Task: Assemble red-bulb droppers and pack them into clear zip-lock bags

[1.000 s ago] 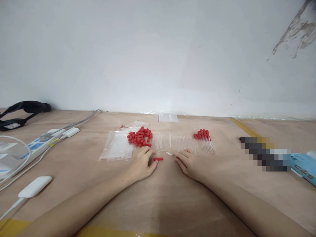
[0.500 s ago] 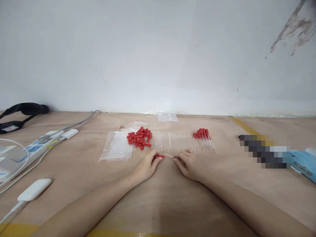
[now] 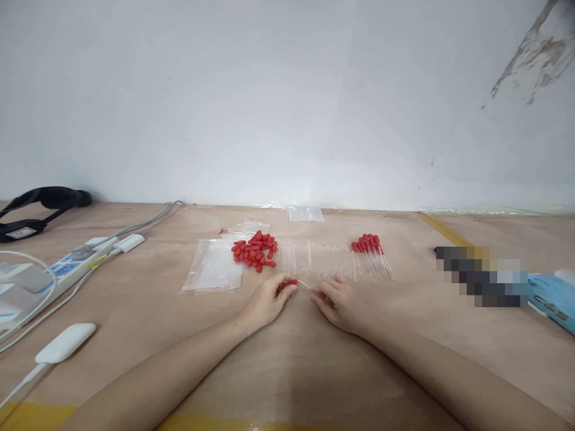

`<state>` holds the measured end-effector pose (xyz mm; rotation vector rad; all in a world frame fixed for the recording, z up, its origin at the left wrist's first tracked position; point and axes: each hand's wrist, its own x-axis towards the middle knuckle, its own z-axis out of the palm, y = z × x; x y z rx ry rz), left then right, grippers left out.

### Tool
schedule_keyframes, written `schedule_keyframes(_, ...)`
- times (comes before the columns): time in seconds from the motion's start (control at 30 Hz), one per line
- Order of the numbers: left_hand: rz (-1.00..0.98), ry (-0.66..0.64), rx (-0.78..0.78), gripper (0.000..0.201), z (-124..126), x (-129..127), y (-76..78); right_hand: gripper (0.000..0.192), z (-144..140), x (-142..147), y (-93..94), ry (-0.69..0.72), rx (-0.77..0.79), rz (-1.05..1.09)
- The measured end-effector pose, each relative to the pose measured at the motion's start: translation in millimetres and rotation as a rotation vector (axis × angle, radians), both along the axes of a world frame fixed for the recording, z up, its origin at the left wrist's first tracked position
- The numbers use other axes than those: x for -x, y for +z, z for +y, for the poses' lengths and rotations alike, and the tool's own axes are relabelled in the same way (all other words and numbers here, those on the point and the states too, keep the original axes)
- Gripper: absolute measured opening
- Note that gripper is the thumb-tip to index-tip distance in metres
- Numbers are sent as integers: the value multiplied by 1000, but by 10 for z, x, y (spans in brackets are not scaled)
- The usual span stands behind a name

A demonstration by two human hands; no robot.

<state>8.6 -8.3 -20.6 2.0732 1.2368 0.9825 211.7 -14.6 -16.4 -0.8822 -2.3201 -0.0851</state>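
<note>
My left hand (image 3: 270,297) is closed on a red rubber dropper bulb (image 3: 290,283), its narrow neck pointing right. Between thumb and fingers, my right hand (image 3: 338,301) pinches a clear glass dropper tube (image 3: 304,285). The tube's left end meets the mouth of the bulb; whether it sits inside cannot be made out. Behind my left hand lies a heap of red bulbs (image 3: 254,250). A row of clear tubes (image 3: 332,260) stretches across the table beyond both hands. Several droppers with red bulbs fitted (image 3: 369,244) lie to the right of that row.
Clear zip bags (image 3: 213,266) lie left of the bulb heap, and another bag (image 3: 305,214) is by the wall. A power strip (image 3: 67,269) with cables and a white device (image 3: 65,343) are at left. A blue packet (image 3: 552,299) lies at far right.
My right hand has moved slightly left, bringing the tube up to the bulb's mouth and tilting it more. My left hand has barely moved.
</note>
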Motion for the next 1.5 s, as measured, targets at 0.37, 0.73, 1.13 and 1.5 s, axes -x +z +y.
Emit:
schedule_keyframes(0.37, -28, -141, 19, 17, -10, 49, 18, 18, 117, -138, 16, 130, 112, -64)
schedule_keyframes(0.73, 227, -188, -173, 18, -63, 41, 55, 22, 75, -121, 77, 80, -54, -138)
schedule_keyframes(1.13, 277, -244, -280, 19, -52, 27, 50, 26, 68, 21, 33, 35, 23, -171)
schedule_keyframes(1.5, 283, -201, -386, 23, 46, 105, 121, 21, 93, -38, 367, 17, 366, -213)
